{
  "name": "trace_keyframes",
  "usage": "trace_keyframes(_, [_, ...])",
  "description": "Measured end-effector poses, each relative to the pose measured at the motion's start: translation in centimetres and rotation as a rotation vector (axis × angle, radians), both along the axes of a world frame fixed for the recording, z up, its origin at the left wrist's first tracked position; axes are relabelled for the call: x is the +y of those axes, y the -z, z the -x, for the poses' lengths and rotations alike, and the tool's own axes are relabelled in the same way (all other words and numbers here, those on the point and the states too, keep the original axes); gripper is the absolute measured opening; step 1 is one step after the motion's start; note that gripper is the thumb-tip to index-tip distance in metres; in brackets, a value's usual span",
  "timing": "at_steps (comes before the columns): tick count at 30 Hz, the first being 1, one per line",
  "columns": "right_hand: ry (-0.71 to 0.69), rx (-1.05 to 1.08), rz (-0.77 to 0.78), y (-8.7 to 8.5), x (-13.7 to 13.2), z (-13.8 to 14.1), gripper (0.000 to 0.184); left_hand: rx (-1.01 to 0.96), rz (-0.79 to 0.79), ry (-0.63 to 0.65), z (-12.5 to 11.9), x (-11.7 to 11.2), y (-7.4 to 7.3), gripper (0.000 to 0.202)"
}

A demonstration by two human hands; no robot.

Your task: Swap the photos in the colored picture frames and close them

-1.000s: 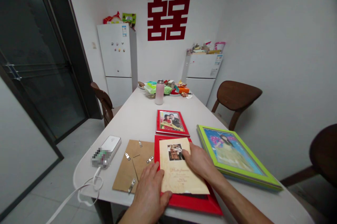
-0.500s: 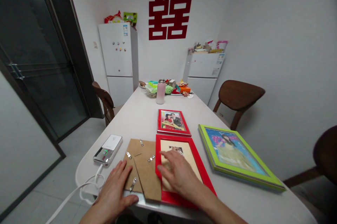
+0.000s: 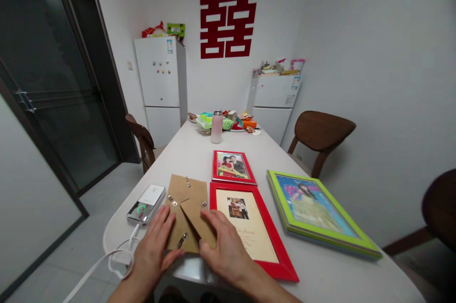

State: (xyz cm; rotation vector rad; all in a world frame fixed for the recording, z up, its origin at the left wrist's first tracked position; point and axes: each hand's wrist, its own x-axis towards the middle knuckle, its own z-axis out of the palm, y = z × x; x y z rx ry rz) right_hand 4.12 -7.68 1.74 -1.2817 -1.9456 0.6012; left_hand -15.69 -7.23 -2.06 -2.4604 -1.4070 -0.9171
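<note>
The left hand [image 3: 154, 248] is laid flat on the lower left part of the brown backing board [image 3: 187, 194], fingers spread apart and extended, nothing clamped. The right hand [image 3: 223, 246] is laid palm-down on the board's lower right part, over the diagonal stand flap, fingers likewise apart and extended. Whether either thumb is hooked under the board's near edge cannot be told from this angle. The board is seen lying flat at the near end of the white table [image 3: 192, 156], with small metal clips [image 3: 174, 203] showing on its face. It lies just beside the left edge of the large red frame [image 3: 249, 229], in which a cream mat with a small photo is seated. A small red frame [image 3: 232, 167] is placed just beyond it, and a green frame [image 3: 317, 210] to the right, apart. A power bank [image 3: 147, 204] with a white cable [image 3: 114, 260] is noted just left of the board. A pink bottle [image 3: 216, 127] stands upright at the far end.
</note>
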Motion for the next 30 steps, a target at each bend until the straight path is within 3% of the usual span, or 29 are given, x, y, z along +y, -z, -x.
trace_keyframes(3, [-0.017,0.040,-0.064,-1.8,-0.4,-1.0,0.050,-0.001,-0.146,0.034,-0.7,-0.1,-2.5,0.063])
trace_keyframes(6, [0.000,0.008,-0.101,-3.0,-0.8,-2.9,0.046,-0.014,-0.159,0.061,-2.6,-0.3,-3.9,0.065])
trace_keyframes(8, [0.029,-0.046,-0.081,-3.1,-1.1,-4.8,0.042,-0.029,-0.118,0.072,-4.6,-0.4,-3.5,0.064])
trace_keyframes(13, [0.091,-0.212,0.049,-1.6,-1.8,-9.7,0.040,-0.061,0.098,0.109,-9.6,0.2,-0.7,0.066])
trace_keyframes(17, [0.156,-0.297,0.125,-0.3,-1.8,-11.8,0.042,-0.002,0.362,0.113,-12.0,0.7,-0.6,0.064])
trace_keyframes(23, [0.177,-0.366,0.032,2.1,-1.3,-12.3,0.041,0.053,0.501,0.096,-12.7,0.7,-2.0,0.054])
trace_keyframes(27, [0.163,-0.399,-0.062,3.4,-1.2,-12.3,0.035,0.054,0.541,0.093,-12.3,0.2,-2.2,0.047])
trace_keyframes(30, [0.149,-0.428,-0.071,3.5,-1.4,-12.0,0.034,0.044,0.564,0.145,-12.1,-0.3,-1.9,0.056])
